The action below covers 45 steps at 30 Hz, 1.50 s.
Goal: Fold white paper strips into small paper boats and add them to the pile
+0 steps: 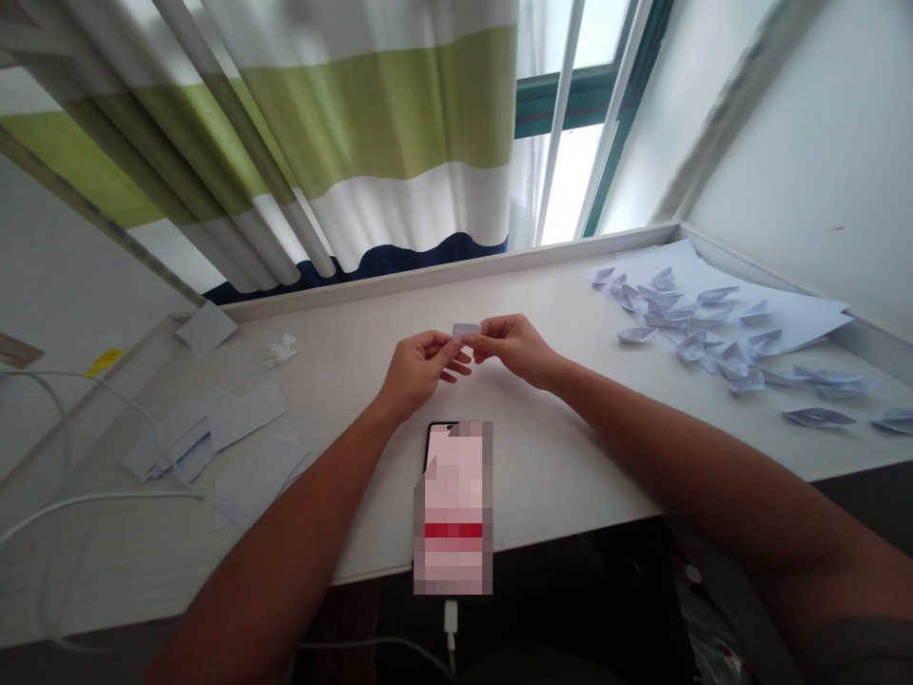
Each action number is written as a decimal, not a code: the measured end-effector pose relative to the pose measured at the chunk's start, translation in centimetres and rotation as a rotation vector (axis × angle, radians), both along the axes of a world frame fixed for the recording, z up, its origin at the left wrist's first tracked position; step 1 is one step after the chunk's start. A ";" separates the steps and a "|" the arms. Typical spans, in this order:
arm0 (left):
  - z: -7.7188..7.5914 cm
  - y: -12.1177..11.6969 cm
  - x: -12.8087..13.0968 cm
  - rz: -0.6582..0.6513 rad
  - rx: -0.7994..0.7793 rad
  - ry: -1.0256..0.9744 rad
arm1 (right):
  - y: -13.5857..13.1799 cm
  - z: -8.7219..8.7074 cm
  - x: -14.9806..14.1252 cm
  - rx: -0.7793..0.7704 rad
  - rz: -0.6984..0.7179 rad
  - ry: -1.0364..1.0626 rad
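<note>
A small folded piece of white paper (466, 330) is pinched between my two hands over the middle of the desk. My left hand (422, 369) grips its left side with thumb and index finger, the other fingers loosely spread below. From the right, my right hand (519, 348) pinches the paper with thumb and curled fingers. The fingers cover most of the paper, so its full folded shape is hidden. Just below the hands lies a phone (455, 504) with a blurred screen, at the front edge of the desk.
Many folded paper boats (703, 323) lie at the right, some on larger white sheets (777, 285). Loose paper slips (249, 414) lie at the left, near a crumpled tissue (281, 350) and white cables (106, 499). A raised rim (428, 282) borders the desk's back, before a curtain (385, 114).
</note>
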State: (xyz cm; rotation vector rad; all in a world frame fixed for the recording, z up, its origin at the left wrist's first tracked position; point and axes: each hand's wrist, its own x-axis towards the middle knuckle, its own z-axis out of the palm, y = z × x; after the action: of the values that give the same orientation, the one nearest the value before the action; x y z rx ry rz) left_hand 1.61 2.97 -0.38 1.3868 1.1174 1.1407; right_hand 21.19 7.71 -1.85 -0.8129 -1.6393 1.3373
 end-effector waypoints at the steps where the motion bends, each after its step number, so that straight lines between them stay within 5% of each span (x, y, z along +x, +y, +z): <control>1: 0.0 0.0 -0.1 -0.001 0.003 -0.004 | 0.0 -0.1 0.0 0.038 -0.025 -0.030; 6: 0.5 0.2 -0.7 -0.041 -0.011 -0.018 | 0.0 -0.3 0.5 0.388 -0.049 -0.136; 10: 0.6 0.4 -1.1 -0.088 -0.046 -0.078 | 0.1 0.0 0.8 0.475 0.021 -0.152; 21: -1.1 1.1 -0.8 0.108 0.231 -0.050 | -0.2 -0.3 0.1 0.110 -0.018 -0.013; 28: -0.8 0.8 -0.7 0.120 0.174 -0.049 | -0.5 0.2 0.3 -0.062 0.094 0.021; 45: -0.3 0.1 -0.3 0.069 0.257 0.099 | -0.7 0.2 -0.1 -0.130 0.075 0.050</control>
State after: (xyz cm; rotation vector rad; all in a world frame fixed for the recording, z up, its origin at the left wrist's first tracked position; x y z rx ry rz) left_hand 1.34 3.10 -0.64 1.6277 1.1246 1.3132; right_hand 21.07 6.98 -1.67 -0.7935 -1.5700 1.5184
